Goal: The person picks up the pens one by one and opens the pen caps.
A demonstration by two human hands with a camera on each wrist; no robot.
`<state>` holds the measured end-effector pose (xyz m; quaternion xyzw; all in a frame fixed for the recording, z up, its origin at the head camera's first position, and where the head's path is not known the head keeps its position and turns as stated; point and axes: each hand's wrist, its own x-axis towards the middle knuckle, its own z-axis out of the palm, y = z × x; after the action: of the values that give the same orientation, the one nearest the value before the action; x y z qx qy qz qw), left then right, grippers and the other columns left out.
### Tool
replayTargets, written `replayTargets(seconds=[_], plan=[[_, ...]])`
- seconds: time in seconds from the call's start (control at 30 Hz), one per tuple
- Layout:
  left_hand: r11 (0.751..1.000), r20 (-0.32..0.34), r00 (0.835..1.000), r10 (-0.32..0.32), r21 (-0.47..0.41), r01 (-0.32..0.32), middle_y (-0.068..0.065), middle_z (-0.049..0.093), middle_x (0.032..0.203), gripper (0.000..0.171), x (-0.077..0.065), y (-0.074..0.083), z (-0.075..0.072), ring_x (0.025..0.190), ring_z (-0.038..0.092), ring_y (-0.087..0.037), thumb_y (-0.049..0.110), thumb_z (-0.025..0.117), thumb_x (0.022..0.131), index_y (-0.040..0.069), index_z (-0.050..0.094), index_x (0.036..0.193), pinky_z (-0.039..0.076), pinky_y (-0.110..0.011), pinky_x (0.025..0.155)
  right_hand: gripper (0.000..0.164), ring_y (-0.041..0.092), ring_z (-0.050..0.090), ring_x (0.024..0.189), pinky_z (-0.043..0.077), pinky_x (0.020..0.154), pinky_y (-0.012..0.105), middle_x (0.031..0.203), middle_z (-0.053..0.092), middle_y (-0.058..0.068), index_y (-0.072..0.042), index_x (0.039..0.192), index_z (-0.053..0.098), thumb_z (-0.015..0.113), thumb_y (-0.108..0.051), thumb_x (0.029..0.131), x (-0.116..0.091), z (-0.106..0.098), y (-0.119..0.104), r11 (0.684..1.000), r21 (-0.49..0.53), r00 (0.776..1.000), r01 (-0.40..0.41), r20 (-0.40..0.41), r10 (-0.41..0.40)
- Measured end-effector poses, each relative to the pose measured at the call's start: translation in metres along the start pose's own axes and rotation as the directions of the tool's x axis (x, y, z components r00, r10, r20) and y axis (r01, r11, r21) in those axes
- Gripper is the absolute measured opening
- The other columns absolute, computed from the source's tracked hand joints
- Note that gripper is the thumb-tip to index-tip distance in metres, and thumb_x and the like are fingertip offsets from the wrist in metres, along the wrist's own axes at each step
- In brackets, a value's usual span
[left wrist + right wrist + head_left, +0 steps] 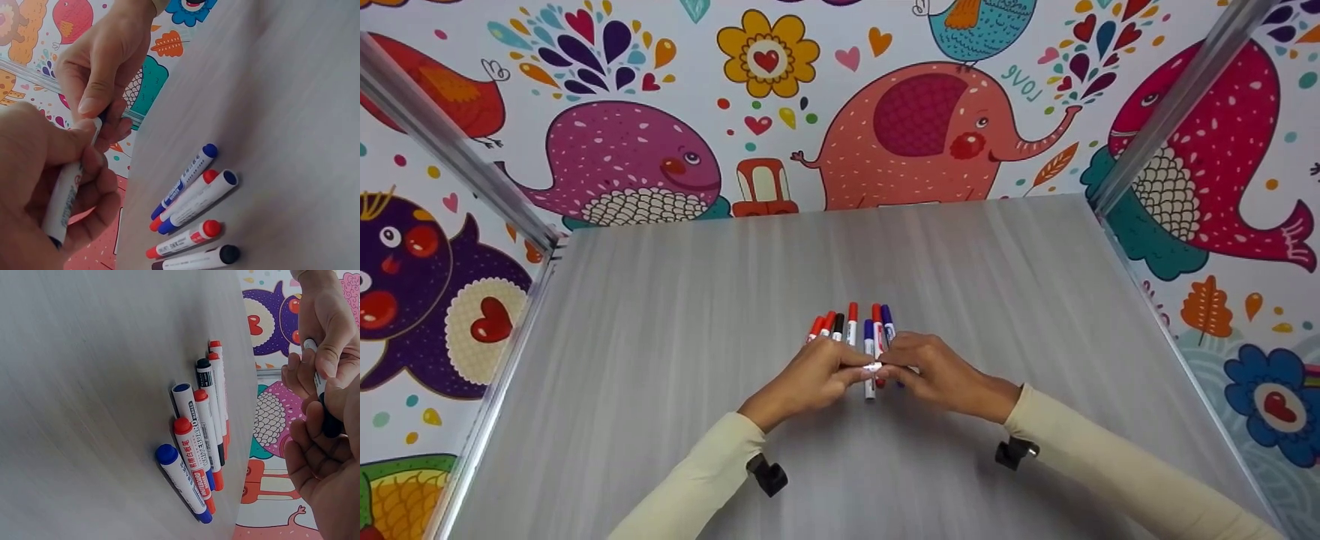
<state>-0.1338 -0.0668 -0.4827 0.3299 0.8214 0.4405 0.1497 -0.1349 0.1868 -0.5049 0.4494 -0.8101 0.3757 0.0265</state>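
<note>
Over the near ends of a row of markers, my left hand and right hand meet. The left hand grips the white barrel of a whiteboard marker, which slants upward in the left wrist view. At its other end, the right hand pinches the dark cap. On the table below lie several white-barrelled markers side by side: a blue one, a red one, a black one and more reds. One blue marker shows a dark round barrel end.
The grey wood-grain table is bordered by metal rails at both sides. Behind it stands a wall printed with cartoon animals. A black wrist device sits at the left sleeve, another at the right.
</note>
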Motion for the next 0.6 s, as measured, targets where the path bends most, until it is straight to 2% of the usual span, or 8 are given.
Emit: replayTargets(seconds=[0.27,0.43,0.6], plan=[[0.999,0.005,1.000,0.002,-0.034,-0.002,0.012,0.074,0.086,0.021,-0.0029,0.0001,-0.0006,0.066,0.046,-0.002,0.012,0.071,0.107,0.014,0.086,0.122,0.036,-0.023,0.060,0.007,0.011,0.055,0.079,0.051,0.068,0.027,0.086,0.068,-0.001,-0.008,0.109,0.082,0.076,-0.008,0.104,-0.0004,0.0017,-0.0032,0.997,-0.020,0.997,0.068,-0.030,-0.069],[0.998,0.010,1.000,0.008,-0.059,-0.007,0.013,0.075,0.084,0.021,-0.0036,0.0003,-0.0011,0.065,0.043,-0.002,0.011,0.071,0.107,0.012,0.085,0.123,0.034,-0.023,0.059,0.006,0.008,0.053,0.079,0.047,0.067,0.025,0.085,0.065,-0.003,-0.008,0.107,0.081,0.078,-0.005,0.102,-0.0013,0.0011,-0.0050,0.997,-0.012,0.997,0.075,-0.033,-0.075],[0.997,0.023,1.000,-0.009,-0.081,0.011,0.015,0.075,0.085,0.023,-0.0035,0.0017,-0.0014,0.064,0.042,-0.002,0.009,0.070,0.108,0.012,0.084,0.125,0.034,-0.023,0.058,0.013,0.009,0.055,0.080,0.050,0.068,0.024,0.089,0.068,-0.002,-0.009,0.111,0.081,0.078,-0.001,0.100,-0.0015,0.0007,-0.0055,0.997,-0.011,0.997,0.075,-0.027,-0.075]])
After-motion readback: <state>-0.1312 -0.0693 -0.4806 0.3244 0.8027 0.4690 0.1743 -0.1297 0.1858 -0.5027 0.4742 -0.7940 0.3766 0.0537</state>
